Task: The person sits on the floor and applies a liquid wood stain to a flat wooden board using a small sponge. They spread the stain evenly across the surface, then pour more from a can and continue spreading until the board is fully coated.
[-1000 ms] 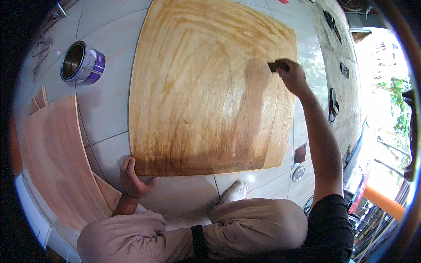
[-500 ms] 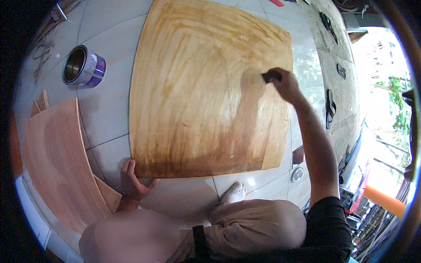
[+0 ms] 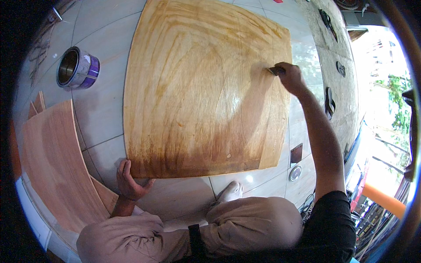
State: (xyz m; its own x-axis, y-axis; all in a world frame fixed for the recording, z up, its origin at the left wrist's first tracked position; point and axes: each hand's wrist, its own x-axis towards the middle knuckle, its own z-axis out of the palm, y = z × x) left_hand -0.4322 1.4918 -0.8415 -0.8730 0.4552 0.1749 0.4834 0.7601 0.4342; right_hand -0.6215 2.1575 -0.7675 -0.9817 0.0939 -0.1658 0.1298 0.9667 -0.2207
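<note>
A large plywood sheet [image 3: 197, 96] lies on the tiles in front of me, with brown, wet-looking stain streaked across it. The streaks are darkest along its near edge. Near the sheet's right edge, my right hand [image 3: 292, 79] is closed around a small dark, flat applicator [image 3: 276, 70]; its exact kind is hard to make out. The applicator is at the stained face, though contact is unclear. My left hand [image 3: 131, 182] holds the near left corner, fingers along the left side and thumb along the near edge.
An opened metal can [image 3: 90, 72] with a purple label stands left of the sheet. Reddish-brown wood panels [image 3: 57, 162] lie at the lower left. My bare foot [image 3: 231, 191] is close to the near edge. A small brown square [image 3: 296, 154], a round disc [image 3: 295, 173] and sandals [image 3: 330, 103] lie rightward.
My right hand has shifted slightly up and right with the applicator, whose angle has turned. The sheet and can appear a little further left in view. My left hand stays at the corner.
</note>
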